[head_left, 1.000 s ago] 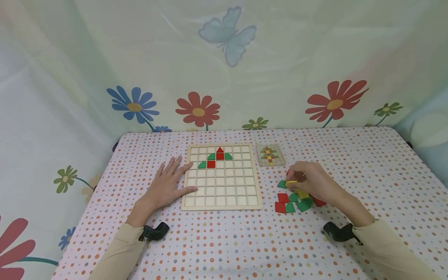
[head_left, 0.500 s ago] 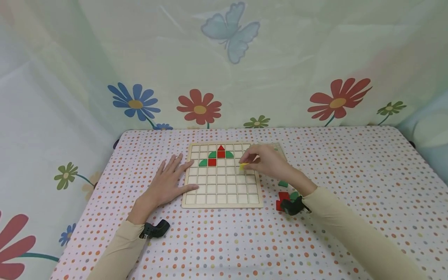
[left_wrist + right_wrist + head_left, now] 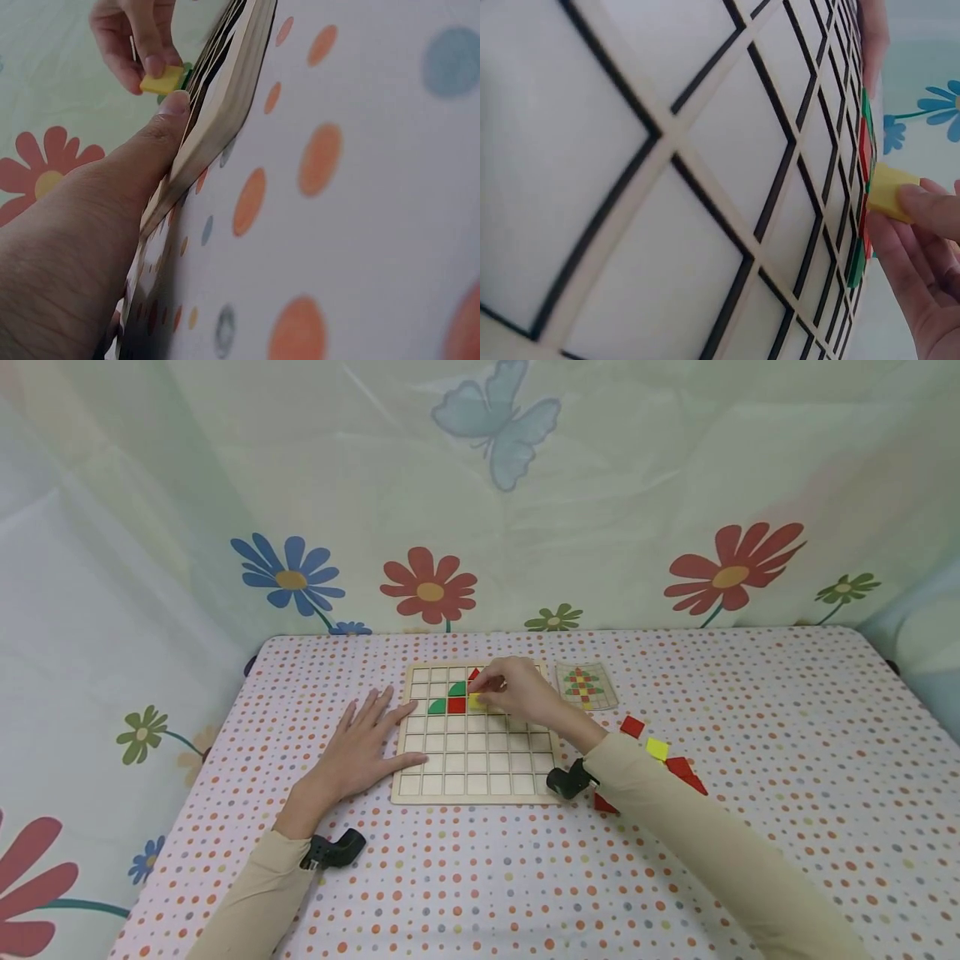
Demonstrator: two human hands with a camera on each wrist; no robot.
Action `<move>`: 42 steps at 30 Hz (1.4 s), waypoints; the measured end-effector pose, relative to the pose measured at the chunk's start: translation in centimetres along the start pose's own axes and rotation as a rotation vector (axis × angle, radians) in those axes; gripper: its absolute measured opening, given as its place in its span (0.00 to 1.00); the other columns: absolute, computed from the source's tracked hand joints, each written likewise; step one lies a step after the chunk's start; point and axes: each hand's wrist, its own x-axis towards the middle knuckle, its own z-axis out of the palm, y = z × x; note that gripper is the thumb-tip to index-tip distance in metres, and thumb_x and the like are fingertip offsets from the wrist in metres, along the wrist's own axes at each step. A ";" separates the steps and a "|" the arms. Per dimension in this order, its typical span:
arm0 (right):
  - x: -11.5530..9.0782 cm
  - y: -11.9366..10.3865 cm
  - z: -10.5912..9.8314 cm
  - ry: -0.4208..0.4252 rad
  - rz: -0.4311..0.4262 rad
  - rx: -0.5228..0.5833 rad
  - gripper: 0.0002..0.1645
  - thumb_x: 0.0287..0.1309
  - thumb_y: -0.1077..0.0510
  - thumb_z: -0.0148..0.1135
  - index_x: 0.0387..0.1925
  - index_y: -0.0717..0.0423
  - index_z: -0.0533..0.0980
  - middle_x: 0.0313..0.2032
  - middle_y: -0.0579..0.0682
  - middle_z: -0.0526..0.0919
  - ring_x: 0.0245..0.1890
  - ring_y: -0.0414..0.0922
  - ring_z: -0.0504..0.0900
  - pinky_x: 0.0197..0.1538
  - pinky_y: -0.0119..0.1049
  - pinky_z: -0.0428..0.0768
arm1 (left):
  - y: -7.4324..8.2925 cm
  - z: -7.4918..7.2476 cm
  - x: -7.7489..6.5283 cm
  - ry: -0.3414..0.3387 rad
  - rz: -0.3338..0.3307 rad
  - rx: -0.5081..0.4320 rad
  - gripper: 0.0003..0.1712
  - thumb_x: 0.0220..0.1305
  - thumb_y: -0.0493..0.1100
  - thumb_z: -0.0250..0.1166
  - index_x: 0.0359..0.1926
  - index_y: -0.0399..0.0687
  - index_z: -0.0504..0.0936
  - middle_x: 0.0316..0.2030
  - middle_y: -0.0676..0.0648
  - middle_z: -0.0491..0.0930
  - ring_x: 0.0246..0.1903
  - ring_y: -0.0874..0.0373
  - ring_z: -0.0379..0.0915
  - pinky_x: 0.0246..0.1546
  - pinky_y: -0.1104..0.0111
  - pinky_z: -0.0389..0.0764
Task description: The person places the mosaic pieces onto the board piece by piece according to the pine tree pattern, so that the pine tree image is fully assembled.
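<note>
A yellow square tile (image 3: 891, 192) is pinched between the thumb and fingers of my right hand (image 3: 517, 692), low over the wooden grid board (image 3: 455, 785). In the head view the tile is just right of a red square tile (image 3: 456, 705) set in the board. Two green quarter-round tiles (image 3: 437, 707) and a red triangle tile (image 3: 475, 674) also sit in the cells, the triangle partly covered by my right hand. My left hand (image 3: 360, 752) lies flat with fingers spread, its thumb and index fingertips on the board's left edge.
Right of the board lies a pattern card (image 3: 585, 686) showing a tree of coloured shapes. Loose tiles, including a red one (image 3: 632, 727) and a yellow one (image 3: 657, 748), lie on the dotted tablecloth (image 3: 465, 877); my right forearm covers part of the pile.
My right hand has lifted a yellow tile from the pile and carried it left over the board, to beside the red square. The left hand has stayed in place.
</note>
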 end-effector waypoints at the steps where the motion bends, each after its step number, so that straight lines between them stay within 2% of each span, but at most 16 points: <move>1: 0.1 0.0 0.1 0.000 0.006 -0.005 0.07 0.62 0.70 0.72 0.42 0.64 0.88 0.41 0.55 0.90 0.39 0.48 0.84 0.45 0.37 0.83 | 0.0 0.0 0.0 0.000 0.001 0.000 0.53 0.66 0.75 0.62 0.83 0.58 0.59 0.84 0.40 0.42 0.83 0.41 0.32 0.80 0.42 0.33; 16: 0.6 -0.3 0.8 -0.040 0.030 -0.097 0.08 0.65 0.71 0.69 0.44 0.65 0.88 0.42 0.56 0.87 0.41 0.49 0.85 0.45 0.37 0.85 | 0.0 -0.1 0.0 -0.004 0.002 -0.007 0.53 0.66 0.75 0.62 0.83 0.59 0.58 0.84 0.40 0.42 0.83 0.41 0.32 0.80 0.42 0.33; 23: 0.8 -0.6 0.8 -0.063 -0.012 -0.150 0.09 0.64 0.71 0.69 0.45 0.67 0.88 0.42 0.57 0.87 0.42 0.51 0.84 0.44 0.36 0.85 | 0.0 -0.2 -0.1 -0.008 -0.010 -0.005 0.53 0.65 0.75 0.62 0.83 0.59 0.58 0.84 0.40 0.42 0.83 0.41 0.32 0.80 0.42 0.33; 33: 1.4 -1.6 0.9 -0.110 0.002 -0.237 0.10 0.64 0.73 0.68 0.46 0.69 0.87 0.45 0.61 0.89 0.49 0.54 0.88 0.50 0.39 0.88 | 0.2 -0.3 0.0 -0.010 -0.005 -0.008 0.53 0.65 0.74 0.63 0.83 0.59 0.58 0.84 0.40 0.42 0.83 0.41 0.32 0.80 0.43 0.33; 42: 1.6 -1.7 1.1 -0.120 -0.016 -0.276 0.10 0.64 0.73 0.67 0.45 0.69 0.88 0.46 0.62 0.89 0.49 0.54 0.87 0.50 0.39 0.88 | 0.0 -0.1 0.0 -0.007 -0.010 -0.009 0.53 0.65 0.75 0.63 0.83 0.60 0.58 0.84 0.41 0.42 0.83 0.41 0.32 0.80 0.42 0.33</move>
